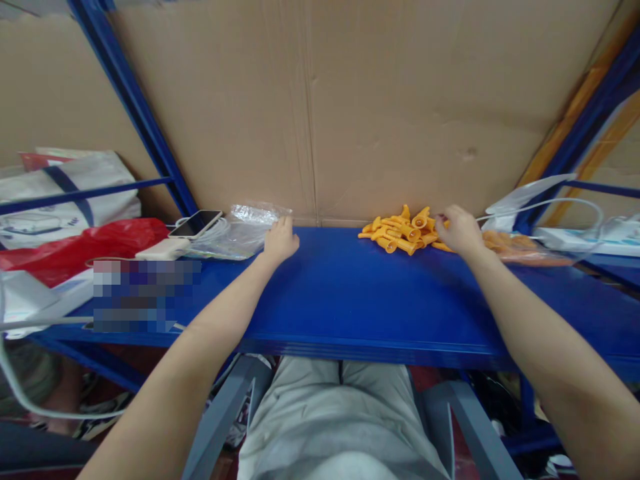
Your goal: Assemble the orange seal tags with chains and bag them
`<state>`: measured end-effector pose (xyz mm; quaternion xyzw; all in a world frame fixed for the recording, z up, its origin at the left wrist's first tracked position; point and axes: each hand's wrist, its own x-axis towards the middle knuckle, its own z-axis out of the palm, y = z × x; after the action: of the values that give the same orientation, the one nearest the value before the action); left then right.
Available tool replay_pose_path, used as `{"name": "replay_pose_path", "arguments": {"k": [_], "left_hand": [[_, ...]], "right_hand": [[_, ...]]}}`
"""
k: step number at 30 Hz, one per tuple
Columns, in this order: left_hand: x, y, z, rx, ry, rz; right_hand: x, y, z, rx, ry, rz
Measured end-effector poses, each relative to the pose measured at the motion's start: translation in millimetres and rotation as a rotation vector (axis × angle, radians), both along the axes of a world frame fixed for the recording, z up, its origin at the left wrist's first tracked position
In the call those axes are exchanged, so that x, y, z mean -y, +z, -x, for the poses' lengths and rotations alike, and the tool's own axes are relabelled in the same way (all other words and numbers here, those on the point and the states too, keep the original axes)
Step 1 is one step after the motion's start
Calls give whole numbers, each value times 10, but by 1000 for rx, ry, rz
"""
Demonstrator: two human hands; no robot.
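My left hand [280, 241] reaches forward onto the blue shelf [350, 300] and rests at the edge of a stack of clear plastic bags [240, 230], its fingers curled against them. My right hand [457, 230] is at the right side of a heap of small orange plastic parts [400, 230] lying near the cardboard back wall. Its fingers touch the heap; whether a part is pinched between them is hidden.
A phone [196, 223] and a white power bank [163, 249] lie left of the bags, beside a red bag [75, 250]. A bag of more orange parts [520, 243], a white cable [575, 203] and a power strip [575, 239] sit at right. Cardboard [350, 100] backs the shelf.
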<state>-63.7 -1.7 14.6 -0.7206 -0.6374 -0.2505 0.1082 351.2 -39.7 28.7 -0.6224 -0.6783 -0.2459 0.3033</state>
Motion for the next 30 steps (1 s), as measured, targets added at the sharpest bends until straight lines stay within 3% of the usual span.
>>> {"name": "replay_pose_path", "arguments": {"k": [4, 8, 13, 23, 30], "left_hand": [[18, 23, 129, -44, 259, 179], [-6, 40, 236, -10, 379, 336], [-52, 46, 303, 35, 395, 405], [-146, 29, 432, -48, 403, 373], [-153, 54, 509, -25, 448, 350]], "right_hand": [[-57, -61, 268, 69, 204, 127], [-48, -116, 459, 146, 295, 215], [-41, -164, 548, 205, 346, 278], [-90, -208, 530, 257, 435, 300], [-46, -180, 576, 273, 389, 311]]}}
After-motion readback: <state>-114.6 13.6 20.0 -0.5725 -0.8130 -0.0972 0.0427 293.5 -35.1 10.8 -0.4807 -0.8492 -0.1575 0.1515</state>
